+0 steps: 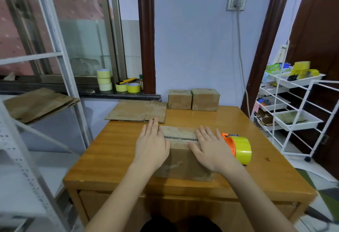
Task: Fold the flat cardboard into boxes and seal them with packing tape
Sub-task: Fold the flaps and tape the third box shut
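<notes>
Forearms: two bare arms reach up from the bottom edge, nearest of all, cut off at the elbows.
Table (113, 151): glossy wooden top, biggest thing in play, near rim running across the lower frame.
Metal shelving (55, 35): white uprights on the left, blurred and cropped; some flat brown cardboard (38, 103) lies on one shelf, count unclear.
White cart (300, 107): four tiers showing on the right; top tray holds yellow tape rolls (304, 68), too smeared to count; lower trays hold mixed bits I can't make out.
Box in hand (181, 164): one cardboard box at table centre, top flaps down, their seam showing between the hands; its side edges are hidden under the palms.
Flat cardboard (137, 110): a low stack at the table's far left corner; sheet count hard to tell.
Finished boxes (193, 99): two, side by side against the wall, touching.
Left hand (151, 142): flat, fingers straight and spread, pressing the box's left top edge.
Right hand (211, 145): flat too, fingers spread, pressing the right top edge.
Tape dispenser (236, 148): one, orange with a yellow roll, lying just right of the box, beside the right hand.
Sill rolls (117, 81): five tape rolls, three stacked, two beside them.
</notes>
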The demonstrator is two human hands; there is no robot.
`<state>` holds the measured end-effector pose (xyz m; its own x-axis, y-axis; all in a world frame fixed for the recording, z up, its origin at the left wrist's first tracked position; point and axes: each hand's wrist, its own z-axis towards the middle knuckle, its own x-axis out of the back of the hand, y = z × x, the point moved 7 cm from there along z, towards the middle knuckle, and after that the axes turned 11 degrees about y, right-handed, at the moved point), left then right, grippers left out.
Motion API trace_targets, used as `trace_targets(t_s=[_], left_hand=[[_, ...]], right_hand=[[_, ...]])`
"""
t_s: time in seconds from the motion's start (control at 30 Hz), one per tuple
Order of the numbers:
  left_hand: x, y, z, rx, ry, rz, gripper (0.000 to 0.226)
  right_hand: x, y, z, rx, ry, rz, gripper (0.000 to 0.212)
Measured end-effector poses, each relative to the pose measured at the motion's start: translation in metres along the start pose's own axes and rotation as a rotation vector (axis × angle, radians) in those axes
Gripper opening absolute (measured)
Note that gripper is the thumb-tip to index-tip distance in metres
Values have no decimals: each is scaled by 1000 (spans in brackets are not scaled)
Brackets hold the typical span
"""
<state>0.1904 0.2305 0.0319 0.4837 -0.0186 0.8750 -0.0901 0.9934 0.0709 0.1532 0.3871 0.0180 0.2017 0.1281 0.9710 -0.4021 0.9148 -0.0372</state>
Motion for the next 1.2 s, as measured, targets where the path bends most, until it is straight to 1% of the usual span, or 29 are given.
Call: trace_targets(t_s=[0.07,0.1,0.17,0.2,0.3,0.33,0.43,0.47,0.53,0.6,0.67,0.73,0.77,0.83,0.87,0.93,0.97,1.03,1.07,1.13,1.2], left_hand=[[0,8,3,-113,11,-27,53],[-3,9,3,-132,-22,-86,53],[-12,9,0,-117,-143,-185,55],[-15,9,-1,-113,-186,-194,59],[-16,9,-1,-122,-222,-175,69],[-15,10,-1,-123,-221,-180,69],[-14,10,-2,-119,-213,-201,69],[-14,10,-2,-114,-208,-215,68],[-14,10,-2,-87,-173,-266,67],[-12,9,-3,1,-121,-408,66],[-11,4,-4,170,-16,-652,69],[-13,-2,-9,340,97,-830,77],[-16,-4,-12,405,135,-906,81],[-25,-6,-16,517,150,-1084,81],[-29,-7,-17,551,139,-1153,80],[-33,-10,-19,581,108,-1233,70],[-34,-10,-20,574,97,-1251,60],[-32,-10,-20,531,79,-1242,44],[-30,-9,-19,502,72,-1221,43],[-29,-8,-18,461,55,-1147,48],[-24,-9,-18,441,43,-987,53]], right_hand=[[-1,1,0,1,-3,35,67],[-1,1,0,0,-3,53,67],[1,1,0,0,9,74,67],[1,1,0,-1,16,79,67],[1,0,0,-6,20,114,67],[3,1,0,-12,24,181,67],[13,17,-2,-156,78,616,68],[12,24,-5,-208,96,697,68],[1,31,-12,-284,67,787,68],[-9,31,-18,-335,45,921,69],[-12,29,-19,-366,71,1009,71],[-13,32,-19,-411,132,1081,72],[-14,33,-20,-427,177,1119,69],[-17,31,-22,-432,254,1199,54],[-20,30,-23,-442,274,1237,51],[-24,30,-25,-482,285,1291,52],[-24,31,-25,-489,295,1274,54],[-20,36,-27,-479,363,1084,54],[-17,38,-30,-480,412,978,52],[-12,41,-34,-511,505,836,48],[-9,43,-38,-545,563,723,45]])
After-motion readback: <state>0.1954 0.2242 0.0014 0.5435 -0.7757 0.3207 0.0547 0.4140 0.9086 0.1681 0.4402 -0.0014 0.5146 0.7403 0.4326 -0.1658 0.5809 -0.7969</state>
